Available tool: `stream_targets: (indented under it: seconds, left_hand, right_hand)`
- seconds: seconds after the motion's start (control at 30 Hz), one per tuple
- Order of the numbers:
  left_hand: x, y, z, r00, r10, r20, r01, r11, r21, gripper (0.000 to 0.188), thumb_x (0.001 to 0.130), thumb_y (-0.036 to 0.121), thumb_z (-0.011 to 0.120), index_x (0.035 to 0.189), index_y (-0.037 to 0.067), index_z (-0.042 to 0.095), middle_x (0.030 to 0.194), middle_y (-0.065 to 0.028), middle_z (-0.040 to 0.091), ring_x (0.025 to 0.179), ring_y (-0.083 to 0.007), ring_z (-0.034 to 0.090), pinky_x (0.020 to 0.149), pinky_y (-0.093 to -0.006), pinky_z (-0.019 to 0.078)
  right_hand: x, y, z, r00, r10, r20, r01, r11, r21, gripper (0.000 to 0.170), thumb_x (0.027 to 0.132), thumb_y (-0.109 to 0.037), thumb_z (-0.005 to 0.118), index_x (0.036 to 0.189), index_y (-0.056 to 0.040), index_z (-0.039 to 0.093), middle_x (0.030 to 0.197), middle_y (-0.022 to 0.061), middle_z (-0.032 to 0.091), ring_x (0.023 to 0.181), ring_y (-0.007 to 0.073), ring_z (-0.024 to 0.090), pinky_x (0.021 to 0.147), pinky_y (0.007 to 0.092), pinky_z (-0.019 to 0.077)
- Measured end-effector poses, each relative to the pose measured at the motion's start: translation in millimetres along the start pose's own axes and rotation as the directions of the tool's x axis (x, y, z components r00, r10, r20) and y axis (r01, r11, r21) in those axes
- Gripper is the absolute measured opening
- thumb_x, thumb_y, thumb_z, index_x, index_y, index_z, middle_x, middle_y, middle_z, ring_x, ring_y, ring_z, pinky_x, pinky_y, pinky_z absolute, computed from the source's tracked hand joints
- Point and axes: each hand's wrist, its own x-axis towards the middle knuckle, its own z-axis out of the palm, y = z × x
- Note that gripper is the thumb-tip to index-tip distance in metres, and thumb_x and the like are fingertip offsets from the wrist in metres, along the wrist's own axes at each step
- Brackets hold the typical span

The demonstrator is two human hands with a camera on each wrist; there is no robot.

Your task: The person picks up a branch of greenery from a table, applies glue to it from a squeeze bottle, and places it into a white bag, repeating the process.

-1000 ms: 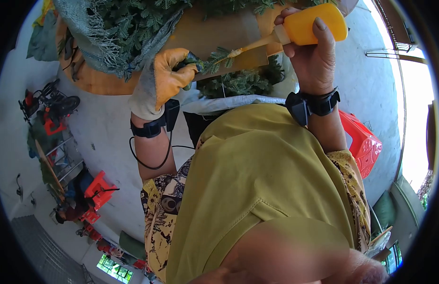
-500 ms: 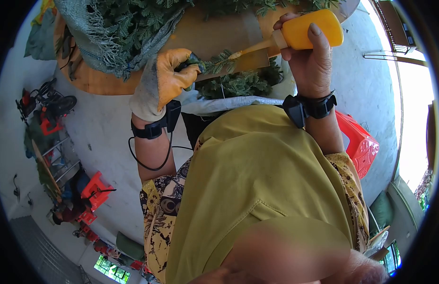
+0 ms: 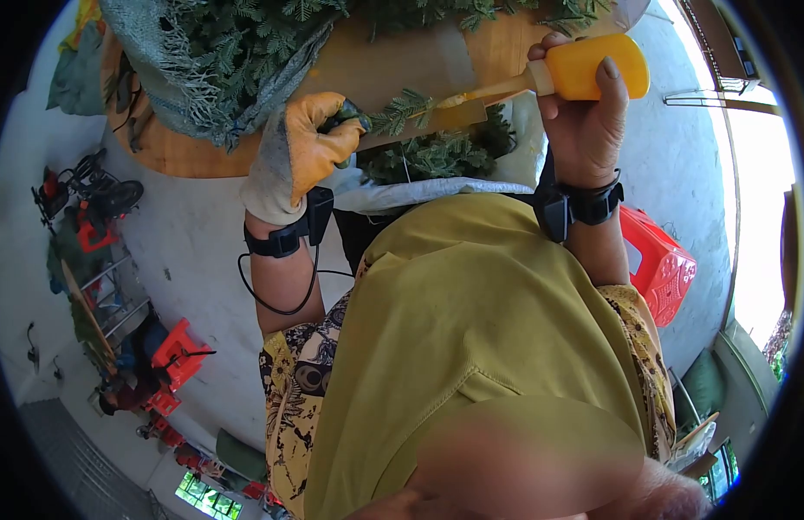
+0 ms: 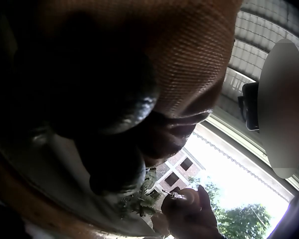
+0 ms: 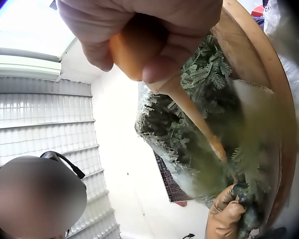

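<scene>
The gloved left hand (image 3: pixel 307 147), orange on the palm side and dark at the fingertips, pinches the stem of a small green fir sprig (image 3: pixel 403 113). Bare fingers of the right hand (image 3: pixel 586 121) are curled round a yellow squeeze bottle (image 3: pixel 599 68), tilted so that its long nozzle (image 3: pixel 484 90) points left to the sprig's tip. Whether nozzle and sprig touch, I cannot tell. In the right wrist view the bottle (image 5: pixel 137 47) is in the hand's grip, its nozzle (image 5: pixel 197 117) reaching down above the gloved hand (image 5: pixel 226 216).
A round wooden table (image 3: pixel 181 154) carries a woven sack (image 3: pixel 164 78) of fir greenery (image 3: pixel 255 43) and a brown board (image 3: pixel 393 65). More greenery (image 3: pixel 437 158) lies in a white sack (image 3: pixel 419 191) at the person's lap. A red plastic stool (image 3: pixel 658 264) stands at the right.
The right hand with the bottle first shifts slightly left, then back right and down, drawing the nozzle tip away from the sprig's middle. The left hand keeps its pinch, almost in place.
</scene>
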Motion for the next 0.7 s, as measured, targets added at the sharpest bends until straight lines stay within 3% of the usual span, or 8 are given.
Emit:
stream_targets:
  seconds: [0.37, 0.53, 0.67, 0.7]
  left_hand:
    - [-3.1, 8.1, 2.5, 0.998, -0.05, -0.027, 0.049, 0.998, -0.025, 0.009, 0.088, 0.009, 0.061, 0.082, 0.002, 0.064, 0.064, 0.0066, 0.053, 0.055, -0.001, 0.039, 0.049, -0.0207, 0.0297]
    - [-0.6, -3.5, 2.9, 0.999, 0.032, -0.033, -0.03, 0.998, 0.053, 0.01, 0.089, 0.01, 0.06, 0.082, 0.003, 0.064, 0.062, 0.0076, 0.051, 0.052, -0.0008, 0.037, 0.046, -0.0205, 0.0272]
    - [-3.3, 1.6, 7.1, 0.998, -0.002, -0.063, 0.0, 1.0, -0.019, 0.006, 0.087, 0.008, 0.063, 0.089, 0.003, 0.066, 0.067, 0.0057, 0.055, 0.056, -0.0015, 0.04, 0.051, -0.0202, 0.033]
    - [-0.8, -6.7, 12.6, 0.973, 0.173, -0.156, -0.17, 0.985, 0.029, 0.011, 0.085, 0.011, 0.067, 0.093, 0.003, 0.066, 0.067, 0.0016, 0.057, 0.057, -0.005, 0.043, 0.053, -0.024, 0.0376]
  right_hand:
    - [-7.2, 18.5, 4.1, 0.999, 0.031, -0.039, -0.033, 0.998, -0.061, 0.034, 0.093, -0.025, 0.061, 0.112, 0.0023, 0.056, 0.108, 0.0187, 0.065, 0.096, 0.028, 0.065, 0.056, 0.0296, 0.0519]
    - [-4.5, 19.9, 2.6, 0.999, 0.032, -0.042, -0.035, 0.995, -0.094, 0.032, 0.093, -0.023, 0.062, 0.112, 0.0021, 0.056, 0.107, 0.0181, 0.066, 0.095, 0.0282, 0.067, 0.057, 0.0305, 0.0532]
    - [-2.6, 21.1, 4.3, 0.999, 0.015, -0.048, -0.019, 0.996, -0.085, 0.032, 0.093, -0.023, 0.062, 0.113, 0.002, 0.056, 0.106, 0.0179, 0.066, 0.095, 0.0283, 0.067, 0.057, 0.0307, 0.0535]
    - [-2.2, 21.7, 3.6, 0.999, 0.019, -0.051, -0.024, 0.995, -0.094, 0.032, 0.093, -0.023, 0.062, 0.113, 0.002, 0.056, 0.106, 0.0178, 0.067, 0.095, 0.0282, 0.067, 0.057, 0.0306, 0.0535]
